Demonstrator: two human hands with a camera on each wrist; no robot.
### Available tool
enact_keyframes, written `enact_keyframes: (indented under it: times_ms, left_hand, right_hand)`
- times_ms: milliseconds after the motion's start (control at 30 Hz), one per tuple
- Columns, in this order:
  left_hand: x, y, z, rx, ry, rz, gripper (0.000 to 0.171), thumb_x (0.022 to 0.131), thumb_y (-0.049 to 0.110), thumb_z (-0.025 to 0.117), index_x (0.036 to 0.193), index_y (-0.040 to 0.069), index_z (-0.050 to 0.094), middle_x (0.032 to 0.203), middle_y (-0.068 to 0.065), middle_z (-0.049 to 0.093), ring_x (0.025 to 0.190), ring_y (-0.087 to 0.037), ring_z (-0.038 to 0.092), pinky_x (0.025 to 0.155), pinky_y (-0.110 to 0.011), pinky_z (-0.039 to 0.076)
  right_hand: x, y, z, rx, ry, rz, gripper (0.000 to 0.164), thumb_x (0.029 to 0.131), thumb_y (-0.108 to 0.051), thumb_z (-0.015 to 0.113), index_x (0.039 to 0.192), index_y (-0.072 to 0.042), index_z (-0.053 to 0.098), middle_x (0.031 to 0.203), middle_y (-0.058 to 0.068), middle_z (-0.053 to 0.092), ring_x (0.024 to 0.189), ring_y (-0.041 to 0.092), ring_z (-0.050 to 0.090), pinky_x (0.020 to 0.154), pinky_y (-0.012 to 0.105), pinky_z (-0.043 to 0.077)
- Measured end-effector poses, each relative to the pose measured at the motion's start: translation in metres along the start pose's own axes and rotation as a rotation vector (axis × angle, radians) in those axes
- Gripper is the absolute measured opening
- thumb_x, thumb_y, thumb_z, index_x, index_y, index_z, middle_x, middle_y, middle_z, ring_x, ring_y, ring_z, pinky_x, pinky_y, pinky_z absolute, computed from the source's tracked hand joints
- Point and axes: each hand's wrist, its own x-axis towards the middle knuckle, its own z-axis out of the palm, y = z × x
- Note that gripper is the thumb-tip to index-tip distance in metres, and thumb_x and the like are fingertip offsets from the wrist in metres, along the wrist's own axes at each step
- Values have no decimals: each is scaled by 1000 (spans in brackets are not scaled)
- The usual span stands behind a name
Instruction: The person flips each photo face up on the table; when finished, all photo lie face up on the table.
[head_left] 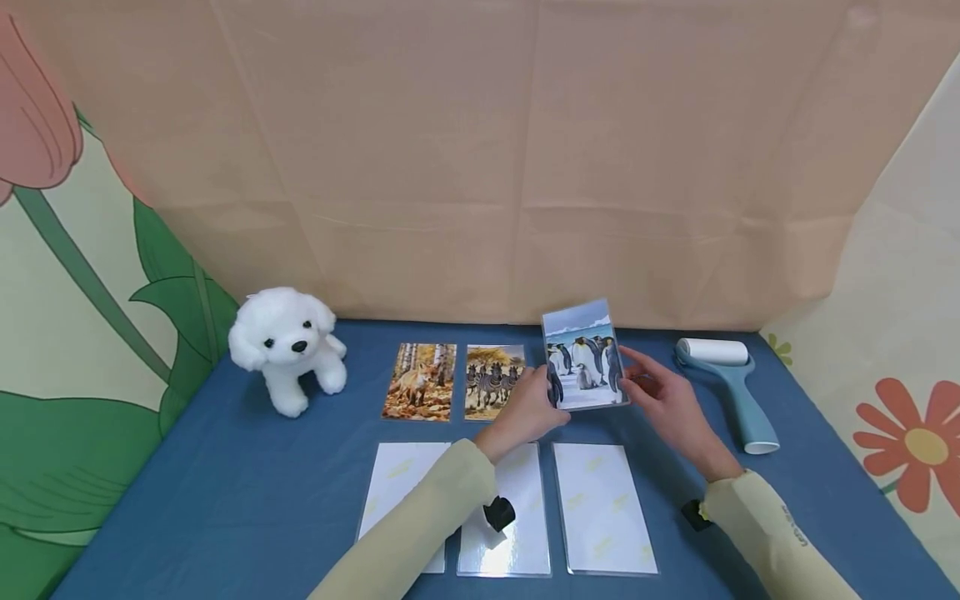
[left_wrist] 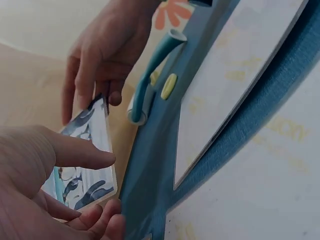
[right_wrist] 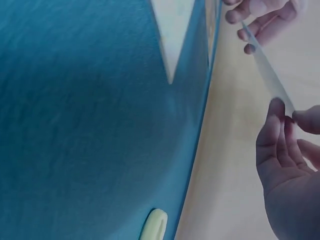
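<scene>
A penguin picture point(head_left: 581, 358), apparently in a clear sleeve, is raised and tilted above the back of the table. My left hand point(head_left: 527, 410) pinches its lower left edge, thumb on the printed face in the left wrist view. On the opposite side, my right hand point(head_left: 675, 417) pinches the right edge between thumb and fingers. Edge-on, the picture point(right_wrist: 270, 75) spans both hands in the right wrist view. Left of it lie a zebra picture point(head_left: 487, 387), partly covered by my left hand, and a picture of a fox-like animal among leaves point(head_left: 420, 382).
Three white glossy sheets point(head_left: 603, 508) with faint yellow marks lie in front, two partly under my left arm. A blue-handled roller point(head_left: 738, 400) lies at right, near a small pale yellow oblong object point(left_wrist: 169, 86). A white plush dog point(head_left: 288, 346) sits at left.
</scene>
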Motion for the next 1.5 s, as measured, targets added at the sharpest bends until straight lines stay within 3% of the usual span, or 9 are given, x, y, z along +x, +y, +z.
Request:
enact_keyframes:
  times_ms: [100,233,500,667,800,933,1167,1500]
  left_hand:
    - [0,-1,-1,43,11,0,83,87,15,79,153,-6,34,134,-19,48,113,-31,57,89,-42,50]
    - [1,-1,1,118,51,-10,83,83,14,81,151,-6,38,140,-21,46,121,-35,54,98,-46,46]
    - [0,-4,5,339,94,0,72,84,23,81,142,-6,49,133,-20,53,120,-37,53,106,-57,33]
    - [-2,-6,5,376,78,10,61,85,24,79,132,-5,56,131,-20,53,113,-34,52,104,-56,33]
    - [-2,-8,5,412,75,25,40,83,24,79,111,1,62,121,-18,54,103,-32,48,98,-50,34]
    - [-2,-8,4,457,70,45,28,83,26,78,92,8,58,112,-16,53,104,-32,45,95,-49,33]
    - [0,-8,5,538,22,57,28,86,31,75,83,12,55,106,-13,51,100,-30,41,89,-45,32]
    - [2,-10,6,547,-21,38,34,89,33,73,68,13,55,110,-18,52,101,-32,37,90,-49,30]
  right_hand:
    - [1,1,2,-49,-11,-1,56,98,-12,68,150,-6,48,107,11,63,90,25,64,72,20,53]
    - [1,1,4,-102,-47,10,62,94,-8,73,149,-1,47,107,11,62,94,24,63,74,20,52]
    - [0,3,10,-179,-131,8,74,86,-7,81,148,6,43,119,16,57,92,24,61,77,35,55]
    - [3,4,13,-211,-188,-6,77,84,-6,82,147,10,41,121,19,54,95,27,61,77,34,56]
    - [6,4,15,-253,-218,-19,77,83,-9,84,144,11,43,118,19,55,96,28,60,77,38,54]
    - [8,4,16,-312,-238,-5,77,82,-13,86,142,12,46,117,19,57,98,30,56,79,41,50]
    - [11,12,18,-363,-287,28,76,81,-21,87,140,11,50,115,18,59,95,28,54,82,43,49]
    - [15,13,18,-373,-316,10,73,81,-23,86,137,10,52,113,16,61,94,29,54,83,46,49]
